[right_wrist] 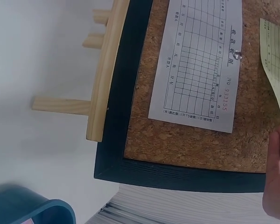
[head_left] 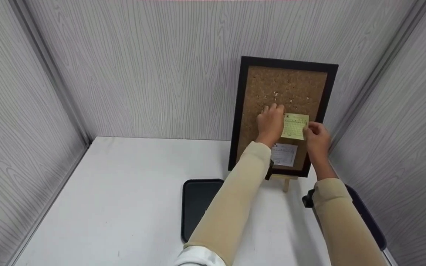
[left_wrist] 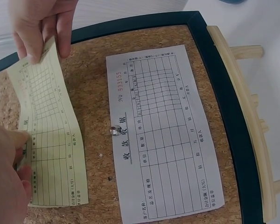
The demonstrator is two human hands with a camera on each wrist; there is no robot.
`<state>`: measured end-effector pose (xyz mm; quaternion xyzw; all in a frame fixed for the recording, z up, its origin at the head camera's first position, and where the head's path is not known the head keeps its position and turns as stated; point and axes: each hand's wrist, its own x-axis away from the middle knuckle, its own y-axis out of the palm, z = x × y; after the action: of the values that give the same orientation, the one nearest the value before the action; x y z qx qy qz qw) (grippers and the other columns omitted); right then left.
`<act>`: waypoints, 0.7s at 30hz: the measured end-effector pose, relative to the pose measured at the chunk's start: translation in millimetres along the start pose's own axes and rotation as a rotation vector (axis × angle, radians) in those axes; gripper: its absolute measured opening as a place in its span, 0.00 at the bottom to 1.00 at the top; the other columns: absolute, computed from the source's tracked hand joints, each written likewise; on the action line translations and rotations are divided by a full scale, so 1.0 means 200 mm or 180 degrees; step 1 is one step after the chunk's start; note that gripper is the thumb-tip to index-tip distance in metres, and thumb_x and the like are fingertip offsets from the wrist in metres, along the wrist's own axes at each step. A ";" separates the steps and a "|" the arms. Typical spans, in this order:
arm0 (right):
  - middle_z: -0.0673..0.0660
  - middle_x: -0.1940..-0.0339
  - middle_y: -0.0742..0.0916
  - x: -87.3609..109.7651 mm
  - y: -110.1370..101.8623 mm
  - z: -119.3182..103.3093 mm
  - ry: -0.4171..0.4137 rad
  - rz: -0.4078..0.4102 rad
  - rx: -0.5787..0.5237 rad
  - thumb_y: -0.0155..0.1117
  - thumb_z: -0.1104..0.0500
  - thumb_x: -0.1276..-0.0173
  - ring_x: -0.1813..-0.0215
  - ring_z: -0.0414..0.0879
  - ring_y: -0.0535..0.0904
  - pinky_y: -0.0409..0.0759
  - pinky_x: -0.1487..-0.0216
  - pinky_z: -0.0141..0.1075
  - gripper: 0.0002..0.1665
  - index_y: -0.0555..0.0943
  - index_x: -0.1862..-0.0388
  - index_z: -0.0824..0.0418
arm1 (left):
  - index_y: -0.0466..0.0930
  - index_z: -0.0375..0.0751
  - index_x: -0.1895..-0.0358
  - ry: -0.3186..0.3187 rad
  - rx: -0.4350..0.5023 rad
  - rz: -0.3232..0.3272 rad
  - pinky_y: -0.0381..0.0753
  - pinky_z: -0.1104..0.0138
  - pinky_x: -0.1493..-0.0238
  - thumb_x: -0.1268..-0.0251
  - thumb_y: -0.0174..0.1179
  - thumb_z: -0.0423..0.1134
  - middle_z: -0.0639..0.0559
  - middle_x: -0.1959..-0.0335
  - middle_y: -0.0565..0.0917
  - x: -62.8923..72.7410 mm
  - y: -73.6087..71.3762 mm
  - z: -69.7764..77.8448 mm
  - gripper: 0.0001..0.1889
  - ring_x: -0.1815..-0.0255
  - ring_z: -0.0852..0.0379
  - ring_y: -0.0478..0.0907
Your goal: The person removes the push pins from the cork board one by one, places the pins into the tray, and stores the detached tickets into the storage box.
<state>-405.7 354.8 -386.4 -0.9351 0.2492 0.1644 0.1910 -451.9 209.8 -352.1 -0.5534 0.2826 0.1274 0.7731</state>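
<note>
A yellow receipt slip [head_left: 295,126] lies against a framed cork board [head_left: 287,83]. My right hand [head_left: 317,139] pinches the slip's right edge, and that end lifts off the cork in the left wrist view. At the other end, the left hand [head_left: 271,123] holds the slip with bent fingers [left_wrist: 19,140] near its printed title. Whatever lies between those fingertips is hidden. Below the yellow slip, a white receipt slip [left_wrist: 154,140] is fixed to the cork by a clear push pin [left_wrist: 115,130].
Several small pins [head_left: 276,94] dot the upper cork. A wooden easel [head_left: 286,181] supports the board. On the white table [head_left: 131,177], a black tray [head_left: 198,207] lies partly under the left sleeve. A dark blue tray [head_left: 368,218] sits beside the right sleeve, near the wall.
</note>
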 end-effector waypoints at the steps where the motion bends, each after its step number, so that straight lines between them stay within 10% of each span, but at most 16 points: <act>1: 0.55 0.53 0.83 0.00 0.00 0.00 0.0012 -0.0004 0.0009 0.59 0.56 0.23 0.56 0.40 0.75 0.73 0.56 0.30 0.17 0.80 0.43 0.65 | 0.83 0.57 0.46 0.0001 -0.0003 -0.0002 0.82 0.65 0.59 0.20 0.50 0.44 0.60 0.54 0.84 0.00 0.00 0.00 0.12 0.53 0.60 0.82; 21: 0.52 0.58 0.83 0.02 0.00 0.00 0.0009 0.0088 -0.0128 0.61 0.56 0.25 0.59 0.39 0.76 0.73 0.57 0.30 0.17 0.81 0.44 0.66 | 0.84 0.57 0.51 0.0235 -0.0203 0.0060 0.82 0.67 0.63 0.21 0.52 0.48 0.62 0.57 0.85 0.02 0.00 -0.02 0.11 0.57 0.62 0.82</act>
<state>-403.0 352.7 -387.8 -0.9355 0.2590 0.1706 0.1695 -450.4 205.6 -354.4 -0.5794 0.3119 0.1231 0.7429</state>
